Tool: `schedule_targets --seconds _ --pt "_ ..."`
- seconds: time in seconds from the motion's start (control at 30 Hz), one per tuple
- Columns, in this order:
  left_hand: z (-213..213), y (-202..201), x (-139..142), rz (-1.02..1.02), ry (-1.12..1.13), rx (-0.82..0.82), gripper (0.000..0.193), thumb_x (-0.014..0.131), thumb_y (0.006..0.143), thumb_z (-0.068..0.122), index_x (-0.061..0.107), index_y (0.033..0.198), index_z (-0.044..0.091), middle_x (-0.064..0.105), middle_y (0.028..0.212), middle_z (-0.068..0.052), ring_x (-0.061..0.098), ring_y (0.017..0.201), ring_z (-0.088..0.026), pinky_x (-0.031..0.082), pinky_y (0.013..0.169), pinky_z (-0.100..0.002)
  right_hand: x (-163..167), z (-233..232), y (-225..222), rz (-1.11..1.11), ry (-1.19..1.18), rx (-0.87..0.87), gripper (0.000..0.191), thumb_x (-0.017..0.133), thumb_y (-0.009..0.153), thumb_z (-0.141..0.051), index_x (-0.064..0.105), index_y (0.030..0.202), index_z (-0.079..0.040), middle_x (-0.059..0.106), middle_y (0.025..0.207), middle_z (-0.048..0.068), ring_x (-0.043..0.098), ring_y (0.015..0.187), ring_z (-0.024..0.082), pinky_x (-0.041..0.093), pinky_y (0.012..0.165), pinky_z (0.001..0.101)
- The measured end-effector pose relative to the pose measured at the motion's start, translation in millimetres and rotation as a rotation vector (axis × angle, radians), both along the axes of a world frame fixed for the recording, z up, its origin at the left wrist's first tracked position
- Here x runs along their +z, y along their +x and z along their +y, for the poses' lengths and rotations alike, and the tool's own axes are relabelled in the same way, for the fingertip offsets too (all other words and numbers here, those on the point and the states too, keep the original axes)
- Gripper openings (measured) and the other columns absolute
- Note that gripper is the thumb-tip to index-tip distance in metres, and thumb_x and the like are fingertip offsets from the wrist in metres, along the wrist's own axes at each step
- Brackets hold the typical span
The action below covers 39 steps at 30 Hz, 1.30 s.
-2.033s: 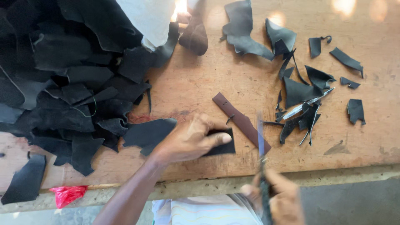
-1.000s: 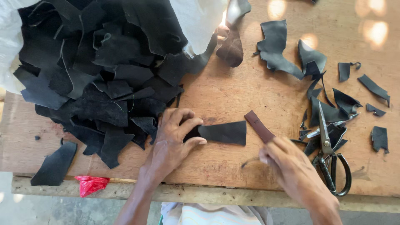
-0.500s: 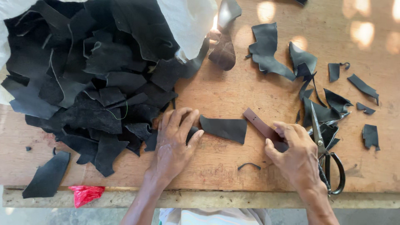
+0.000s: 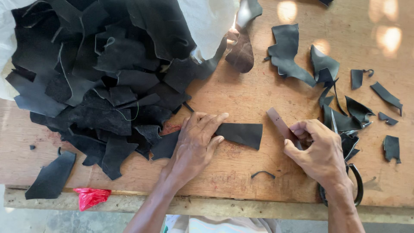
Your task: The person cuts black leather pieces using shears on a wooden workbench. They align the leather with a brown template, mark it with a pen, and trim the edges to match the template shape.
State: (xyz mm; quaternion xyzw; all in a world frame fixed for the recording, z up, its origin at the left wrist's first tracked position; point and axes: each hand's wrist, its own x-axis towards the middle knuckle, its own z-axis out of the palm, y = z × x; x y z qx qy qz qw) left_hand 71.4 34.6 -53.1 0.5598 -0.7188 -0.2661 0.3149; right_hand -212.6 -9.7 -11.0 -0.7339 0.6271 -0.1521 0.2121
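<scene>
My left hand (image 4: 195, 144) lies flat with fingers spread on a black leather piece (image 4: 241, 133) in the middle of the wooden table (image 4: 241, 99), pressing it down. My right hand (image 4: 319, 151) closes its fingers on the near end of a brown strip (image 4: 278, 123) that lies on the table just right of the leather piece. Black-handled scissors (image 4: 355, 185) lie under and behind my right hand, mostly hidden by it.
A big heap of black leather scraps (image 4: 99, 73) on a white sack fills the left half. Several cut-off scraps (image 4: 297, 56) lie at the right and back. A thin curled sliver (image 4: 263, 174) and a red scrap (image 4: 91, 197) sit near the front edge.
My right hand put the scissors down on the table at the right and moved to the brown strip, closing on it. My left hand stayed pressed on the black piece.
</scene>
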Motion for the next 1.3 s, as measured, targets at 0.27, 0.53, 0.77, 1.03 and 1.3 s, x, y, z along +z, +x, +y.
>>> schedule_targets --seconds 0.27,0.53,0.77,1.03,1.3 --pt "-4 9 6 0.199 0.144 0.034 0.061 0.071 0.087 0.002 0.053 0.144 0.010 0.069 0.117 -0.005 0.060 0.113 -0.024 0.048 0.100 -0.039 0 -14 36 -0.047 -0.057 0.404 0.037 0.081 0.068 -0.011 0.072 0.103 -0.006 0.068 0.102 0.010 0.067 0.095 0.026 0.055 0.084 0.0368" --pt "-6 8 7 0.154 0.164 0.047 0.063 0.071 0.088 0.004 0.051 0.147 0.011 0.070 0.120 -0.002 0.059 0.113 -0.024 0.048 0.102 -0.041 5 -31 55 -0.073 0.112 0.472 0.034 0.081 0.074 -0.014 0.075 0.107 -0.012 0.067 0.103 0.007 0.067 0.098 0.027 0.055 0.084 0.0371" --pt "-11 6 4 0.110 0.151 0.009 0.073 0.078 0.082 0.013 0.046 0.148 0.009 0.066 0.120 -0.004 0.057 0.114 -0.026 0.045 0.104 -0.042 15 -44 46 -0.041 0.306 0.355 0.078 0.090 0.061 -0.018 0.063 0.134 -0.016 0.056 0.128 0.005 0.061 0.111 0.023 0.050 0.098 0.0368" --pt "-16 3 2 0.130 0.203 0.060 0.064 0.075 0.086 0.009 0.051 0.145 0.012 0.069 0.115 -0.002 0.061 0.112 -0.022 0.050 0.100 -0.038 9 -60 28 -0.053 0.329 0.388 0.070 0.091 0.057 -0.016 0.069 0.123 -0.018 0.062 0.118 0.001 0.059 0.116 0.021 0.051 0.102 0.0345" --pt "-19 5 1 0.139 0.179 0.040 0.065 0.074 0.085 0.005 0.051 0.145 0.011 0.070 0.117 -0.003 0.061 0.112 -0.024 0.050 0.100 -0.039 -2 -59 24 -0.079 0.215 0.441 0.060 0.091 0.060 -0.018 0.072 0.118 -0.018 0.068 0.099 0.001 0.064 0.101 0.021 0.052 0.091 0.0361"
